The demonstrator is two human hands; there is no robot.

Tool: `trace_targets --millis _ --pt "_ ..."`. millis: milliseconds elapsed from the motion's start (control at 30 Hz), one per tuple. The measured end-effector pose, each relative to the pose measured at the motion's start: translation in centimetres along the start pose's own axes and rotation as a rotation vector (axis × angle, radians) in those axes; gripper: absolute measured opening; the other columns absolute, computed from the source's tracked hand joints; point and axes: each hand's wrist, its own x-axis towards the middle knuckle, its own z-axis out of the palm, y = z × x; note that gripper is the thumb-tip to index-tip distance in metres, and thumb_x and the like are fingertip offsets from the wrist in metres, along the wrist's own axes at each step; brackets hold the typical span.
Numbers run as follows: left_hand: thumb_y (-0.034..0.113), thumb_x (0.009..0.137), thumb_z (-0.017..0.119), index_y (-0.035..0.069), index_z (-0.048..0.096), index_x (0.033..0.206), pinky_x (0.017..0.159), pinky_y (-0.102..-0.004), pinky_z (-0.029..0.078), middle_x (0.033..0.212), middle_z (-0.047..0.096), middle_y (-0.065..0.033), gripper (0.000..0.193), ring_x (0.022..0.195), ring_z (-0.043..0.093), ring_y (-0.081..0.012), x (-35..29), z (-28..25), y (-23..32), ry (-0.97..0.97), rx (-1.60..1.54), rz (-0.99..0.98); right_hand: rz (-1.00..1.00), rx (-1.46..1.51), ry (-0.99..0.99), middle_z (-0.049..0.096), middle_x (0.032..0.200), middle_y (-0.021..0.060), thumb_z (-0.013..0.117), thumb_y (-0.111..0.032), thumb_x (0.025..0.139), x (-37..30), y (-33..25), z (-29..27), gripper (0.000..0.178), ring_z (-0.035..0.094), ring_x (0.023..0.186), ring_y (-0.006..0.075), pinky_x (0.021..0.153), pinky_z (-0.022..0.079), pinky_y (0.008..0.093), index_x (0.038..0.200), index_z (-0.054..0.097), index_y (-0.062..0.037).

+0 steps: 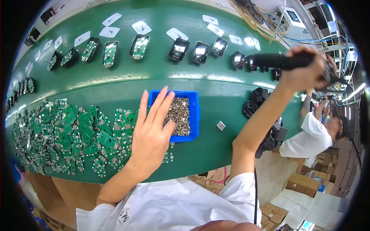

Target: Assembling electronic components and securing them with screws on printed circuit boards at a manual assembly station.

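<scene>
My left hand [151, 134] lies over the left side of a blue bin [195, 115], fingers stretched out and thumb by the small metal screws [180, 118] inside. My right hand [304, 73] is raised at the right, closed around a black electric screwdriver [279, 61] held level, its front end pointing left. That hand is somewhat blurred. The screwdriver's front end is near the black housings [238, 60] at the back right. To the left of my left hand lies a heap of green circuit boards [73, 131].
Housings with green boards [111, 54] and black housings [200, 52] line the back of the green table [216, 154], with white covers [141, 27] behind. A small white block [221, 125] and black cables [256, 102] lie right. Another person [312, 133] works at far right.
</scene>
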Motion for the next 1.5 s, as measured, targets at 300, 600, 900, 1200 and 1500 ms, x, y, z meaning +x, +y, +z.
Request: trace_targets --millis 300,600,900,1200,1500 --pt "0.004 0.082 0.075 0.002 0.066 0.094 0.127 -0.0588 0.023 0.153 0.051 -0.0185 0.016 0.148 0.044 -0.0357 -0.1 1.0 0.1 0.008 -0.017 -0.004 0.005 -0.195 0.058 0.06 0.064 0.0089 0.059 -0.003 0.094 -1.6 7.3 -1.2 0.031 0.06 0.046 0.0205 0.037 0.05 0.0288 0.115 0.04 -0.0134" --pt "0.005 0.082 0.076 0.002 0.066 0.096 0.127 -0.0591 0.022 0.153 0.05 -0.0179 0.017 0.148 0.043 -0.0359 -0.2 1.0 0.3 -0.009 0.018 -0.023 0.032 -0.173 0.064 0.06 0.065 0.0086 0.059 -0.003 0.094 -2.3 8.1 -1.4 0.03 0.061 0.045 0.0193 0.038 0.051 0.0274 0.114 0.038 -0.0119" --pt "0.007 0.081 0.077 0.004 0.068 0.097 0.127 -0.0618 0.021 0.153 0.05 -0.0174 0.019 0.15 0.039 -0.0387 0.1 1.1 0.6 -0.063 0.048 -0.011 0.07 -0.055 0.014 0.06 0.063 0.0094 0.057 -0.002 0.092 -2.8 8.9 -2.8 0.034 0.062 0.045 0.0206 0.038 0.051 0.028 0.117 0.036 -0.0128" --pt "0.008 0.08 0.078 0.006 0.069 0.092 0.127 -0.0643 0.02 0.152 0.05 -0.0168 0.015 0.151 0.036 -0.0408 0.2 1.5 0.5 -0.023 -0.007 -0.032 0.102 -0.075 -0.151 0.059 0.063 0.0121 0.06 -0.001 0.088 -3.5 8.9 0.1 0.046 0.058 0.046 0.0242 0.039 0.048 0.0312 0.121 0.033 -0.0178" --pt "0.011 0.082 0.077 0.005 0.069 0.092 0.126 -0.0653 0.019 0.15 0.052 -0.0162 0.014 0.151 0.037 -0.0386 -0.5 0.9 0.1 -0.039 -0.017 0.009 0.219 -0.036 0.028 0.061 0.064 0.0111 0.059 0.002 0.088 -2.8 9.7 -2.9 0.046 0.058 0.048 0.0209 0.041 0.049 0.0286 0.122 0.035 -0.0159"
